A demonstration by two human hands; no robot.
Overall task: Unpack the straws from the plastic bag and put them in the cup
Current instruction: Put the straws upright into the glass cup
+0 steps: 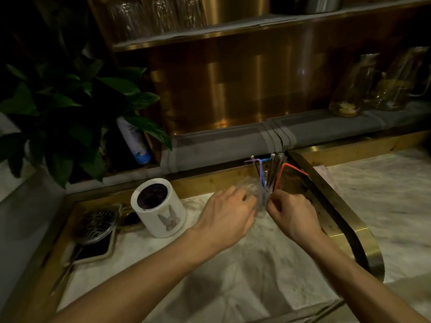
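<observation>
A bunch of bendy straws (270, 173), purple, blue, grey and orange, stands upright with the bent tips on top. Its lower part sits in a clear plastic bag (253, 191). My left hand (227, 213) grips the bag from the left. My right hand (291, 213) pinches the bunch at the bag's right side, just under the orange straw. A white cup (161, 217) with a rabbit picture stands upright on the marble counter, left of my left hand, its dark inside showing nothing I can make out.
A small tray (93, 241) with a metal strainer lies left of the cup. A leafy plant (65, 108) fills the left side. A brass rail (338, 213) curves along the right of the counter. Glass jugs (354, 87) stand on the back shelf.
</observation>
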